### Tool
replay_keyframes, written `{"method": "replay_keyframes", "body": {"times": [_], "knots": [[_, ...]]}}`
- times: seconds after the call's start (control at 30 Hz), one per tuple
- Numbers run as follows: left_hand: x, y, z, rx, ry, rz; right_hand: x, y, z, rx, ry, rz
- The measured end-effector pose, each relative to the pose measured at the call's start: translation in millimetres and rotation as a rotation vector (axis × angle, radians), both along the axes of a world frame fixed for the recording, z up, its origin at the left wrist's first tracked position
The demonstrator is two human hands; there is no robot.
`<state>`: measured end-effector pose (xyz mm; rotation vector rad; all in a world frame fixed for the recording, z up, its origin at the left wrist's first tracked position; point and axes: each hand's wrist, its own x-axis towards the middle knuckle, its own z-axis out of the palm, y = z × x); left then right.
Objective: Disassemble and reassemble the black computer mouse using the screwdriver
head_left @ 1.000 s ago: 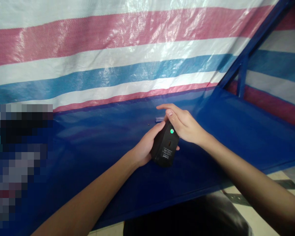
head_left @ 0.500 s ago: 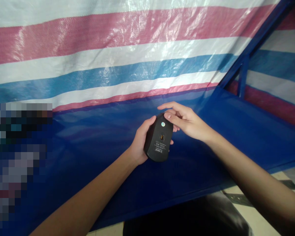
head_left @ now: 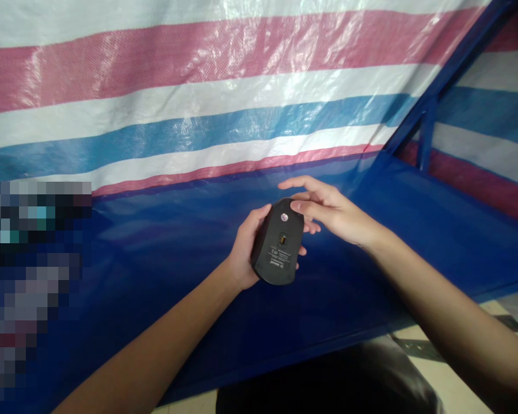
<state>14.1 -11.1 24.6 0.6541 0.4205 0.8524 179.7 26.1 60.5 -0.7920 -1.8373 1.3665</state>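
Observation:
My left hand [head_left: 246, 247] grips a black computer mouse [head_left: 278, 241] above the blue table [head_left: 164, 276], its underside turned up toward me. The underside shows a small round spot near the top, a slot in the middle and a white-lettered label. My right hand [head_left: 328, 213] hovers at the mouse's far end with its fingers stretched out and slightly apart. Its fingertips lie close to the top of the mouse, and I cannot tell whether they touch it.
A striped red, white and blue tarp [head_left: 224, 86] hangs behind the table. A blue metal frame post [head_left: 427, 132] rises at the right. A blurred-out patch [head_left: 34, 276] covers the left. The table's front edge [head_left: 328, 345] runs below my arms, with pale floor [head_left: 457, 368] beyond.
The mouse has been lifted and tilted, so its underside faces me more fully. The green light seen on it a second ago no longer shows green. My right hand drew back slightly.

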Motion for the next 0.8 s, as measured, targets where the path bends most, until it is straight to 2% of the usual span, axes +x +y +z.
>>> {"method": "replay_keyframes", "body": {"times": [0.33,0.43,0.57,0.63,0.73,0.8], "knots": [[2.2,0.6,0.6,-0.003,-0.012,0.012,-1.8,1.0,-2.2,0.021,0.006,-0.051],[5.5,-1.8,2.5,-0.032,0.039,0.071,-1.5,2.5,-3.0,0.061,-0.038,-0.11],[8.3,-5.8,4.7,0.006,0.18,0.185,-2.8,5.0,-7.5,0.096,-0.135,-0.154],[8.4,-6.4,4.8,0.018,0.246,0.221,-2.6,8.8,-12.4,0.174,-0.228,-0.225],[7.8,-5.8,4.5,0.033,0.304,0.248,0.7,18.4,-22.1,0.412,-0.481,-0.456],[7.5,-5.3,4.7,0.037,0.32,0.246,3.6,24.4,-28.8,0.533,-0.702,-0.492]]}}
